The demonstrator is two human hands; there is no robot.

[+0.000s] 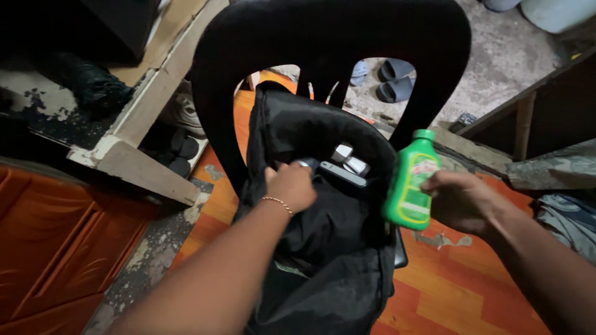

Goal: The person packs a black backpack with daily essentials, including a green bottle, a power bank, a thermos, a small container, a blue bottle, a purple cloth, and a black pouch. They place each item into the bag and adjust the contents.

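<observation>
Green bottle [410, 186], upright, clasped by the right hand [462, 201] just right of the black bag [323, 248]; the left hand [292, 186] grips the bag's rim; the bag rests on a black chair [329, 37]; wise to hold that mouth wide, cap up.

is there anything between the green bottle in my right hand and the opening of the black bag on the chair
Partly. The green bottle, held in the right hand, hangs just beside the black bag with only air between them. But the left hand sits in the bag's mouth, and small grey and white items already lie inside near the top.
</observation>
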